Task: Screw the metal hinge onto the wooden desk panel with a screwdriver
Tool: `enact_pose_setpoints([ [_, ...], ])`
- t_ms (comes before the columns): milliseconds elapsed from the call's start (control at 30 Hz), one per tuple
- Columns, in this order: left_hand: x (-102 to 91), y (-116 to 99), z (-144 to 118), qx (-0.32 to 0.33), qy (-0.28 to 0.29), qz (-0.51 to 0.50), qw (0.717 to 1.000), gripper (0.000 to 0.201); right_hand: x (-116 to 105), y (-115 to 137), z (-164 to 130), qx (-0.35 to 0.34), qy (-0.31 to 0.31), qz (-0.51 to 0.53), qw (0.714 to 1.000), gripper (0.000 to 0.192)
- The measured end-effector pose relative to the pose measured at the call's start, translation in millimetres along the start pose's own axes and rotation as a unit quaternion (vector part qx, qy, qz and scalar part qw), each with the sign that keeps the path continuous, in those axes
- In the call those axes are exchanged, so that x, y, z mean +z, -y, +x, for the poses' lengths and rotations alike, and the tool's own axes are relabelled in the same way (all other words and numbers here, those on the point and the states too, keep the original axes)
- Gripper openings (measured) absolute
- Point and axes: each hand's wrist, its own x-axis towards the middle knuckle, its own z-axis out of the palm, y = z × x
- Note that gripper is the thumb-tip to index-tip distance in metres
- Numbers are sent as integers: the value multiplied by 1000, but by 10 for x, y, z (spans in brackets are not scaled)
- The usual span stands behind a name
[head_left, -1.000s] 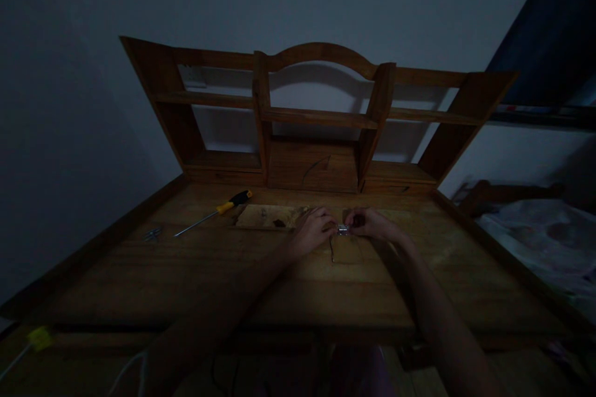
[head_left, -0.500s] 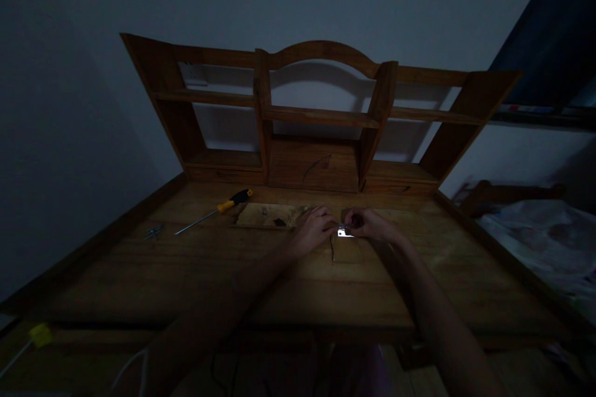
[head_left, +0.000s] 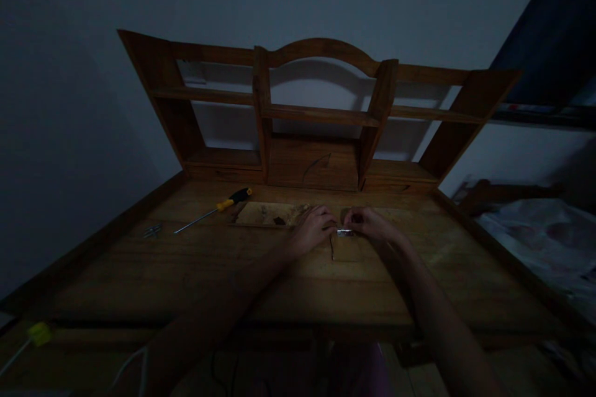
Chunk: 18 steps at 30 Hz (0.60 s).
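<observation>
The room is dim. Both my hands rest on a wooden desk (head_left: 195,273), fingertips meeting over a small shiny metal piece (head_left: 344,232). My left hand (head_left: 313,229) pinches it from the left and my right hand (head_left: 367,224) from the right. The piece lies low, at the desk surface, above a small dark rectangular outline (head_left: 345,249) in the wood. A thin dark pin or wire (head_left: 332,250) lies just below the piece.
A screwdriver with a yellow and black handle (head_left: 215,209) lies to the left, beside a flat wooden board (head_left: 269,214). Small metal parts (head_left: 153,231) sit further left. A wooden shelf unit (head_left: 321,118) stands at the back. Bedding (head_left: 540,242) lies on the right.
The metal piece caught a bright glint half a second ago and is duller now, lying flatter on the desk. Both hands stayed nearly in place.
</observation>
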Motion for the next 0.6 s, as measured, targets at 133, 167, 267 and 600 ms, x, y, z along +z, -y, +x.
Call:
enact_pose_setpoints([
  [133,-6,-1,3,-4,-1,-8,1000,14,18,26,2,-6,-2,22,1000,24],
  [167,-9,-5,5,-5,-1,-10,1000,15,23,31,5,-9,-5,29,1000,26],
  [267,-30,-28,13,-9,2,-9,1000,18,39,40,17,-10,-15,45,999,28],
  [600,-75,-53,12,-15,17,10,1000,20,61,-1,36,4,-28,43,999,23],
])
